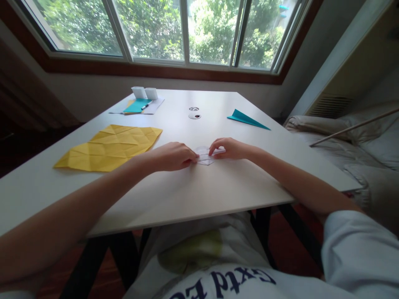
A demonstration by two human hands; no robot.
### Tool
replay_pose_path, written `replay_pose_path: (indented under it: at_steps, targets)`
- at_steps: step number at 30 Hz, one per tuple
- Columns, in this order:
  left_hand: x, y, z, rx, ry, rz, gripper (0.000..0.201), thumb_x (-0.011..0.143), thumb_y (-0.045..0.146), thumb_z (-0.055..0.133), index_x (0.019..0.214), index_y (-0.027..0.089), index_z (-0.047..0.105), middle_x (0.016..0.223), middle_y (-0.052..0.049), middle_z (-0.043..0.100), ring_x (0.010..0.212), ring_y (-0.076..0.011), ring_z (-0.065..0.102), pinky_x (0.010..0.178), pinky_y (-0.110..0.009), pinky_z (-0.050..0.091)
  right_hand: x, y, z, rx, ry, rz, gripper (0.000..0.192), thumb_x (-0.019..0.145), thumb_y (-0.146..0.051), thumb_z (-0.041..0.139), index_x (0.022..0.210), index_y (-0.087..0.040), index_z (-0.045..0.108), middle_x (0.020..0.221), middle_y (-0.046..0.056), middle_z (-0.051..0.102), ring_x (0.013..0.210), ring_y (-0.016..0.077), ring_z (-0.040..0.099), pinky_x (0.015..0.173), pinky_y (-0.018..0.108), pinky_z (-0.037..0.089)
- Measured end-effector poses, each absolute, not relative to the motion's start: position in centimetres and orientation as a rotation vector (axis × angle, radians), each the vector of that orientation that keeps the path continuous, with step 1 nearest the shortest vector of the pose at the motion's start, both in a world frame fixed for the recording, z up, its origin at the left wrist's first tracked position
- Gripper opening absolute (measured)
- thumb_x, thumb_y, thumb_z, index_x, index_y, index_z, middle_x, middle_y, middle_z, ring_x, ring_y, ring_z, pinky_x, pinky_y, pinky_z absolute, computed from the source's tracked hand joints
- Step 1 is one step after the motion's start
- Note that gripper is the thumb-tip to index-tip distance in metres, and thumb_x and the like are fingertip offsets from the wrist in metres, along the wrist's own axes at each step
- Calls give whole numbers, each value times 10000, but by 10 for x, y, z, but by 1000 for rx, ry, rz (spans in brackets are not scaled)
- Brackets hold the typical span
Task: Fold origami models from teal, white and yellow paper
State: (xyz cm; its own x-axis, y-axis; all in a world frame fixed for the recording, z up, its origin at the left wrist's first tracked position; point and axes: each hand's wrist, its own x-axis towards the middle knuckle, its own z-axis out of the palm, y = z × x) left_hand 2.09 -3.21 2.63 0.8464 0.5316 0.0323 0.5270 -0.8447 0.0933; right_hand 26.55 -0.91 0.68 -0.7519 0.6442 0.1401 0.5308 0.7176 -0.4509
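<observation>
While hands (204,154) press white paper (205,158), yellow sheet (112,146) lies left

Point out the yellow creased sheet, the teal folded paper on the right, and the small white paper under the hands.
yellow creased sheet (110,147), head view, middle.
teal folded paper (246,118), head view, centre.
small white paper (204,157), head view, part between hands.

Only my own shirt (218,278) carries any lettering: dark blue letters, upside down from where I look, below the near edge of the table (199,199). I can make out roughly "Gxtd"; the rest is cut off.
</observation>
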Motion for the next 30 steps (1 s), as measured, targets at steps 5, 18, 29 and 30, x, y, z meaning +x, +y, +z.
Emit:
replay_pose_path:
  at_steps: [5,18,29,30]
  targets:
    - [18,-29,28,2932,903,143,282,791,198,461,917,245,708,900,-12,722,770,-159,649,703,-232,439,268,-10,7,-897,-2630,569,169,783,-213,598,924,-186,686,967,74,623,839,156,576,756,281,441]
    - [34,-24,4,2680,1304,478,262,764,335,531,866,194,726,789,-31,681,616,-128,586,624,-230,448,258,-15,-1,-1012,-2589,412,200,822,-335,551,860,-158,637,783,35,591,663,116,514,611,234,382]
    - [34,-22,-5,2658,1272,497,306,799,364,511,955,190,709,880,-54,651,617,-123,577,644,-248,453,250,-15,-7,-1147,-2509,447,272,788,-316,597,1004,-156,635,843,48,615,741,129,548,682,251,413]
    - [34,-21,-6,2656,1260,500,297,798,361,514,954,195,704,874,-48,651,619,-121,576,638,-244,450,249,-15,-6,-1161,-2509,472,274,783,-321,601,1001,-158,633,839,43,613,732,126,545,671,248,411]
